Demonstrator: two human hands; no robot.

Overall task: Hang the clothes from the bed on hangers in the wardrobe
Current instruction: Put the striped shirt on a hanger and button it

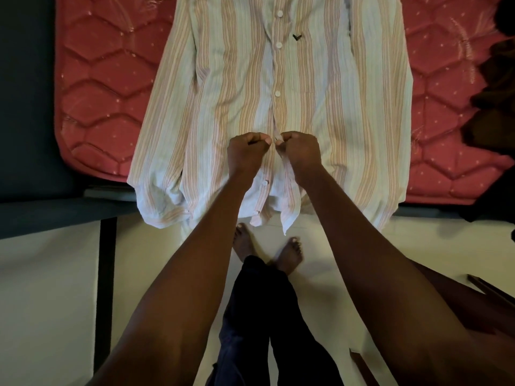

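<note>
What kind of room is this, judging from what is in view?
Most likely a bedroom in a home. A red quilted mattress lies on a dark bed frame, a striped button shirt is spread over it, and a barefoot person stands on a pale tiled floor.

Red quilted mattress (106,87) lies bare left of the striped shirt (237,79); dark clothes (493,87) crowd the right edge; pale floor (50,288) stays open below.
</note>
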